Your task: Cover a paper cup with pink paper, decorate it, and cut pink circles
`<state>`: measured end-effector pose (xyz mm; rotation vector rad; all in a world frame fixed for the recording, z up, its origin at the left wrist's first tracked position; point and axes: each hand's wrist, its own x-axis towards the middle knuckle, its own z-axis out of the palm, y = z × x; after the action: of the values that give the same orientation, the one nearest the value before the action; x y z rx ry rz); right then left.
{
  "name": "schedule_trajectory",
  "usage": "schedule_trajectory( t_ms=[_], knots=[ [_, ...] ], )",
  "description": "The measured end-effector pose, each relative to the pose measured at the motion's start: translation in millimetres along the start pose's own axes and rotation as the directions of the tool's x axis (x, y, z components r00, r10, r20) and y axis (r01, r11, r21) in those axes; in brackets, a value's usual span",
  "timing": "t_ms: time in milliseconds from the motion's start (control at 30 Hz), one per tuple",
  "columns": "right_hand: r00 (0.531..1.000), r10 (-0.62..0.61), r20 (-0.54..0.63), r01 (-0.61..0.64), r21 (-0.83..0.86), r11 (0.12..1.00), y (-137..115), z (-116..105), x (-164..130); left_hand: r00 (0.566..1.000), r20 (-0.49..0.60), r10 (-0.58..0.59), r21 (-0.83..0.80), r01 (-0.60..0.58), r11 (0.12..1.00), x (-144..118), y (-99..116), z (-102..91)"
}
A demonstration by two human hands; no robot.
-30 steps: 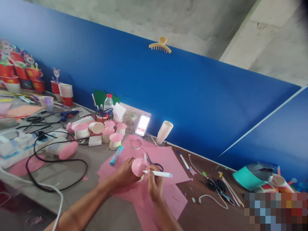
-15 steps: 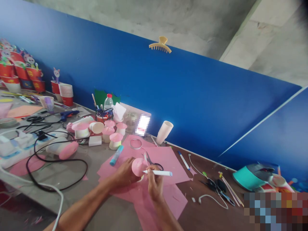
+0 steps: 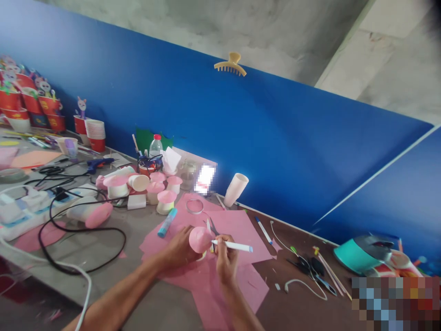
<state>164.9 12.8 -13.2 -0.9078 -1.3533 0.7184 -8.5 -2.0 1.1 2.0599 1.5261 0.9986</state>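
- Head view: one blue partition [image 3: 186, 105] stands behind one table [image 3: 151, 303]; no writing shows on either.
- Several pink sheets [image 3: 237, 225] overlap under the hands; the exact count cannot be told.
- Stacked red cups [image 3: 51, 105] fill the far left, yellow marks on some too small to read.
- Two bare hands work over the sheets: the left hand [image 3: 182, 243] curls around a cup, the right hand [image 3: 225, 259] pinches a marker.
- Five pink-topped cups [image 3: 166, 197] stand upright left of the sheets.
- One more, the held cup [image 3: 200, 239], is above the sheets, its round pink top facing the camera.
- Two markers: the white marker [image 3: 237, 246] points at that top's right edge, contact unclear; a second marker [image 3: 263, 230] lies right.
- One light-blue tube [image 3: 167, 223] lies left, its label illegible.
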Motion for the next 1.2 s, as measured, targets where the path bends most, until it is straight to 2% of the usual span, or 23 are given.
schedule_trajectory(
  t_ms=[267,433,633,867,1200],
  knots=[
    [0.999,0.024,0.045,-0.025,0.016,1.0,-4,3,-3,1.0,-0.004,0.008,-0.021,-0.008,1.0,0,6,-3.7],
    [0.999,0.04,0.013,-0.04,-0.004,0.999,-7,1,0,1.0,0.011,0.007,-0.025,-0.006,1.0,1,1,-0.5],
    [0.996,0.075,0.054,-0.076,0.033,0.997,-9,2,-1,1.0,-0.005,0.025,-0.063,-0.025,0.998,-1,-2,-0.5],
    [0.983,0.157,-0.092,-0.151,0.066,0.986,2,3,1,1.0,0.008,-0.028,-0.065,0.029,0.997,0,-4,0.9],
    [0.978,0.179,-0.104,-0.173,0.062,0.983,9,4,1,0.999,-0.034,0.008,-0.094,-0.011,0.995,0,-14,7.8]
  ],
)
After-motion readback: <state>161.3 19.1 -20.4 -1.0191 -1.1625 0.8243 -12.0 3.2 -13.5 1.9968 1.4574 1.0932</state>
